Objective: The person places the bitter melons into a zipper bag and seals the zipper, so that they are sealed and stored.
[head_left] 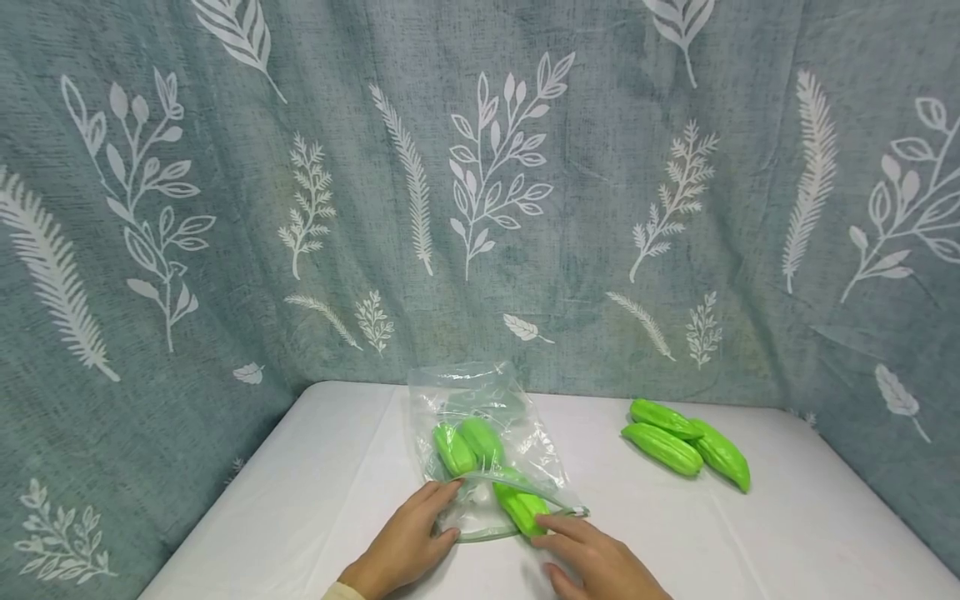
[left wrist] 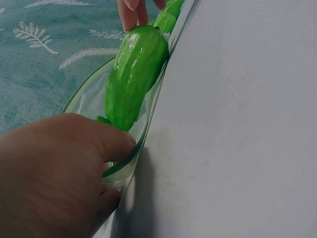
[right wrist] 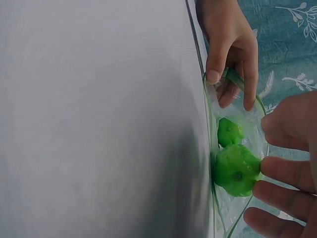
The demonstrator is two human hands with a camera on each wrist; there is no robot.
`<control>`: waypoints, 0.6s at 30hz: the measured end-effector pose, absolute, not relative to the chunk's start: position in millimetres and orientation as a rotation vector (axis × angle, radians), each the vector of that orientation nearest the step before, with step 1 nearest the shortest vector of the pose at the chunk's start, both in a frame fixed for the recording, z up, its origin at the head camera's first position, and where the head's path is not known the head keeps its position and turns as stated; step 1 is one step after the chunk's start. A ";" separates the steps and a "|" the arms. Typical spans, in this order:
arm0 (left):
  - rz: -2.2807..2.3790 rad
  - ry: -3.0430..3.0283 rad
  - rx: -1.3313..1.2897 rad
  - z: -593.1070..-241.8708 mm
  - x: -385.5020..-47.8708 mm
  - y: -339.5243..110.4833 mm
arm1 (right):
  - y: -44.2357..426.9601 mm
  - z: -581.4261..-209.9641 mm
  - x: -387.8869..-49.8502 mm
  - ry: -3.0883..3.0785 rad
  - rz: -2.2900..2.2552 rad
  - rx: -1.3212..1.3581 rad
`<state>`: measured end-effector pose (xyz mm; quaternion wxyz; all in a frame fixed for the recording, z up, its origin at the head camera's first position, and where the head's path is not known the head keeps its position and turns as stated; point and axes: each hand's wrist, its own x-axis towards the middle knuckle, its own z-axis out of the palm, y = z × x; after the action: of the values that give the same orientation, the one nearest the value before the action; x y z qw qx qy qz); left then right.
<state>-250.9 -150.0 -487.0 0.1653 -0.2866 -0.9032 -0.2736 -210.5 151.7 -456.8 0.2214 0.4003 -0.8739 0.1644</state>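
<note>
A clear zip bag lies on the table with its mouth toward me. Two bright green ridged gourds are deep inside it, and a third gourd lies in the mouth, its near end at the opening. My left hand holds the left side of the bag's mouth, with the thumb at the green-edged rim. My right hand touches the near end of the third gourd with its fingertips, the fingers fairly straight. In the left wrist view, that gourd lies lengthwise within the rim.
Three more green gourds lie together at the table's back right. The white table is bordered at the back and sides by a blue-green curtain with white leaf prints.
</note>
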 end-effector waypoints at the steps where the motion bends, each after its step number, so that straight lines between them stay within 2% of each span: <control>1: -0.783 -2.575 -0.817 -486.7 -250.8 -150.3 | 150.8 -456.6 -210.0 -2.438 0.455 1.099; 18: -0.758 -2.586 -0.802 -488.1 -251.6 -150.8 | 139.8 -452.3 -209.7 -2.611 0.474 1.108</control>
<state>-251.6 -150.8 -488.1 0.1641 -0.2813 -0.9073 -0.2658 -209.7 139.8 -452.3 0.1324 0.3820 -0.8999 0.1634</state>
